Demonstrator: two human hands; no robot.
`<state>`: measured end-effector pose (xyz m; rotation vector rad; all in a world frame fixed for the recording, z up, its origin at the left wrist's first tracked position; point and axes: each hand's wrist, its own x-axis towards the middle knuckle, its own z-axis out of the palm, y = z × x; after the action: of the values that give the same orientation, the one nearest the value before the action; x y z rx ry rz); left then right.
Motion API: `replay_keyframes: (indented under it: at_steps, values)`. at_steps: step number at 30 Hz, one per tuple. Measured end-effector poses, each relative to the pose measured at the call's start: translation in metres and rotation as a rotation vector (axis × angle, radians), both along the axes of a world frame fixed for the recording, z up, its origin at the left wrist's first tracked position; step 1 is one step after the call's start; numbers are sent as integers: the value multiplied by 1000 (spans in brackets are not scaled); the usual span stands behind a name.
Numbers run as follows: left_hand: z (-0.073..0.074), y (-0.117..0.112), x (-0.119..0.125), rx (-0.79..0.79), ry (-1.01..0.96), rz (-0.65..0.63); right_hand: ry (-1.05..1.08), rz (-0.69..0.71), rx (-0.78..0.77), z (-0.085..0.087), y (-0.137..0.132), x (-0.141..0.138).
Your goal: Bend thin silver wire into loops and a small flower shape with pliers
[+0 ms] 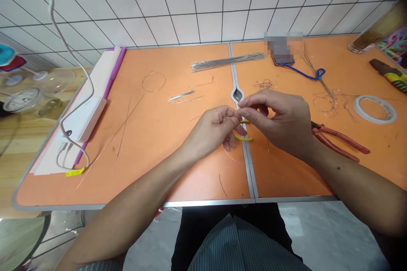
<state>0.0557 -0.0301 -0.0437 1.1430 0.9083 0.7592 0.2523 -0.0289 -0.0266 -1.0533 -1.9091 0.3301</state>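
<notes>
Over the table's middle seam, my left hand [221, 125] is closed in a pinch, with a fine wire [233, 157] curving down below its fingers. The lower part of that wire looks pinkish. My right hand [278, 118] also pinches, thumb and forefinger meeting the left fingertips; whatever is between them is too small to make out. Two yellow curved pieces [244, 139], like tool handles, show under and between the hands; the rest of them is hidden. Red-handled pliers [341, 139] lie beside my right wrist, their jaws partly covered by it.
A bundle of straight wires [227, 62] lies at the back, with shorter pieces [180, 95] nearer. Tangled wire [330, 101], a white tape roll [375, 109] and a utility knife [389, 75] are right. A white power strip [82, 119] with its cable is left.
</notes>
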Motion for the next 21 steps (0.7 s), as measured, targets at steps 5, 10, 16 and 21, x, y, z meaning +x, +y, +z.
replay_keyframes:
  at_steps: [5,10,16,21]
  values:
    - [3,-2,2,10,12,11,251,-8,-197,0,8,-1]
    - [7,-3,3,16,38,50,372,33,-305,-2,15,1]
    - [3,-2,1,-3,35,64,393,51,-309,-7,17,0]
    - [2,-1,2,-48,33,75,406,52,-306,-8,18,0]
